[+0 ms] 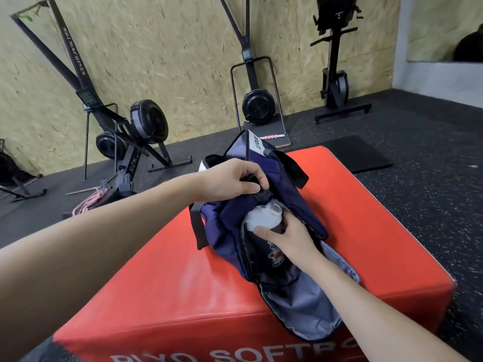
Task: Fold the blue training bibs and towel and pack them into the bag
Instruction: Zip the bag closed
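Now we see the big red box (pixel 183 270) as our surface, with the dark blue bag (pixel 261 205) lying open on top of it; our left hand (pixel 230 180) pinches the edge of the bag by the zip and holds the mouth up, and the fingers of our right hand (pixel 285 237) are wrapped around a bottle (pixel 261 218) with a white lid. We think the best way is to keep the mouth pulled wide and slide the bottle down along one side, so room stays for soft things. We cannot see any blue bibs or towel, and the deep part of the bag is dark and hidden.
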A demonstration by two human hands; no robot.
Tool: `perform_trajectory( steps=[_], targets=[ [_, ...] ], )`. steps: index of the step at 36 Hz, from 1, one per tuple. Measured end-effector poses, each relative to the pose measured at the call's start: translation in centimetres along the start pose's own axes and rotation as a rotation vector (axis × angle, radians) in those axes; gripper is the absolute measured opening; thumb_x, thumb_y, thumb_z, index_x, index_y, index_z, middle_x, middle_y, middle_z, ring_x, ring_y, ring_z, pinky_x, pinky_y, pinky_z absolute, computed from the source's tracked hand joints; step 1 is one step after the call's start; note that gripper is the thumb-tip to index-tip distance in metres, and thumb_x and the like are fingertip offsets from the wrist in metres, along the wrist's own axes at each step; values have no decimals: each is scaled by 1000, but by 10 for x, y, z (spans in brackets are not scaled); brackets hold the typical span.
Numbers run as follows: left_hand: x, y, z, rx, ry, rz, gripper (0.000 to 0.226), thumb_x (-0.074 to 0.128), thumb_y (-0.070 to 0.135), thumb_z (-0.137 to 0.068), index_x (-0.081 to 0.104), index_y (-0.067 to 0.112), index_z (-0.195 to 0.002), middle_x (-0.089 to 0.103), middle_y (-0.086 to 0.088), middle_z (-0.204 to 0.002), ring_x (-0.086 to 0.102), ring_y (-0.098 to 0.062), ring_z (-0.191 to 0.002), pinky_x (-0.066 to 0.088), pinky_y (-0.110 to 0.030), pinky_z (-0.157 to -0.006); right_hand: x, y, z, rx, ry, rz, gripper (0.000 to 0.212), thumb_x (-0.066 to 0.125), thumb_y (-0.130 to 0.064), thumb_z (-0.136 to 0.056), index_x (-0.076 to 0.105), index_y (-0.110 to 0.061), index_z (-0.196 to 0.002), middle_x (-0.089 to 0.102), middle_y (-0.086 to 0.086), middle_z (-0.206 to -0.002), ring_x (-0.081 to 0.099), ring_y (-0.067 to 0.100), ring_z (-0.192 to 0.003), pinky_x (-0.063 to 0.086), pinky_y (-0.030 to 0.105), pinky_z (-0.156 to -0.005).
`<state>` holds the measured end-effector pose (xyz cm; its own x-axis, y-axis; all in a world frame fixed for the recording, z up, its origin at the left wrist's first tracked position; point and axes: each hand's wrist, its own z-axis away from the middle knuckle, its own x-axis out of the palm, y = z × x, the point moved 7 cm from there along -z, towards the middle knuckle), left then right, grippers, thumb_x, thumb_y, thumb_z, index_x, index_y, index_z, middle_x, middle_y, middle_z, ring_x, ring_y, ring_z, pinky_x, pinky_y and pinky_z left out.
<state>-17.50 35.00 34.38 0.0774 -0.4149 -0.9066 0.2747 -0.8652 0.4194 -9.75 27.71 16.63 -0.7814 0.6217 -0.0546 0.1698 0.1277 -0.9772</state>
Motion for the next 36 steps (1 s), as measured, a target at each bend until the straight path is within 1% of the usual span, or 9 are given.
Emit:
perform_trajectory(
  steps=[2, 5, 7, 11, 15, 19, 27, 33, 36],
  targets=[
    [4, 1, 1, 4, -12, -17, 15, 55, 5, -98, 68, 12, -103, 59, 32, -60, 49, 9, -52, 35, -5, -53, 1, 0, -2, -9, 2, 0, 63, 86, -51, -70, 63, -27, -124, 70, -15, -115, 63, -2, -108, 51, 33, -100],
    [6, 1, 6, 7, -26, 62, 16, 58, 11, -98, 71, 20, -102, 70, 24, -87, 58, 3, -75, 41, -13, -73, 2, 1, -4, -10, 31, 27, 57, 83, -58, -70, 64, -30, -117, 71, -14, -111, 64, -3, -105, 51, 27, -95],
    [8, 4, 9, 13, -55, 135, 17, 58, 12, -98, 71, 20, -104, 72, 18, -93, 60, -3, -84, 43, -20, -80, 1, -1, -5, 15, 74, 49, 28, 80, -46, -79, 65, -34, -99, 72, -13, -100, 65, -6, -92, 49, 19, -83],
    [13, 10, 9, 28, -86, 215, 16, 56, 7, -100, 69, 12, -106, 68, 19, -75, 58, 5, -68, 41, -6, -66, 4, 2, -10, 69, 30, 103, 22, 73, -34, -88, 58, -31, -72, 64, -14, -60, 57, -3, -61, 44, 12, -61],
    [14, 2, 7, -1, -70, 150, 18, 57, 7, -98, 71, 15, -107, 72, 15, -99, 65, 0, -91, 48, -14, -86, 3, 7, -8, 39, 27, 56, 21, 82, -37, -80, 65, -28, -89, 72, -6, -85, 69, 4, -69, 49, 15, -59],
    [19, -12, 2, -5, -24, -15, 24, 64, 12, -93, 71, 26, -110, 68, 19, -102, 57, 9, -86, 41, -15, -87, 9, 6, -3, 37, -37, 9, 21, 86, -25, -76, 69, -21, -86, 74, 4, -79, 72, 23, -63, 53, 27, -50],
    [47, -27, 7, -29, -60, -161, 31, 69, 29, -89, 66, 41, -117, 60, 28, -92, 53, 15, -83, 35, -4, -72, 2, 15, 7, 71, -85, 57, 19, 87, -17, -75, 70, -19, -83, 71, -12, -63, 66, 5, -56, 49, 17, -52],
    [45, -27, 21, -15, -73, -140, 43, 72, 28, -87, 63, 42, -127, 64, 24, -110, 51, 19, -85, 35, -2, -75, -17, 18, 24, 94, -131, 324, 51, 90, -49, -62, 73, -22, -102, 75, -14, -95, 68, -1, -92, 53, 25, -88],
    [38, -27, 31, -23, -55, -123, 47, 74, 23, -86, 62, 43, -127, 64, 25, -86, 53, 16, -75, 36, -5, -69, -37, 4, 40, 94, -96, 427, 44, 90, -43, -65, 71, -24, -99, 69, -19, -90, 65, -3, -86, 49, 14, -82]
  ],
)
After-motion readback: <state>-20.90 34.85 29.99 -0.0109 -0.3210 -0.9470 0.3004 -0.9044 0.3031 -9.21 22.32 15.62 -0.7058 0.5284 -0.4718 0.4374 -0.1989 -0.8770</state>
